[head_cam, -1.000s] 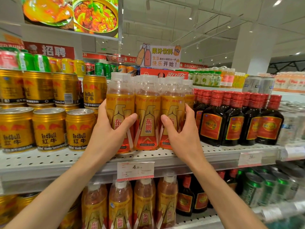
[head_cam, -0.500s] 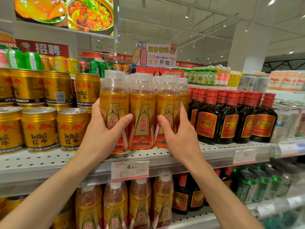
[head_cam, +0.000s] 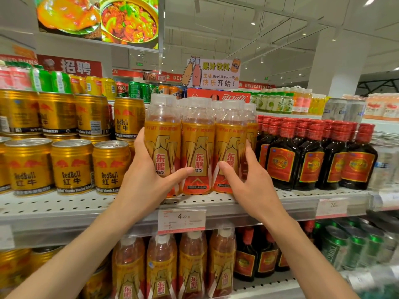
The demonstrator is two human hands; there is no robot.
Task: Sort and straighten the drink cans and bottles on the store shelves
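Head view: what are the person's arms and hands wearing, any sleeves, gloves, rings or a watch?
Nothing shows on either. The left hand and right hand are bare, with no gloves and no rings on the visible fingers. Both forearms are uncovered down to the frame edge: no sleeves, watch or wristband in view.

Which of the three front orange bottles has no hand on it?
The middle bottle. The left hand grips the left bottle, the right hand the right bottle.
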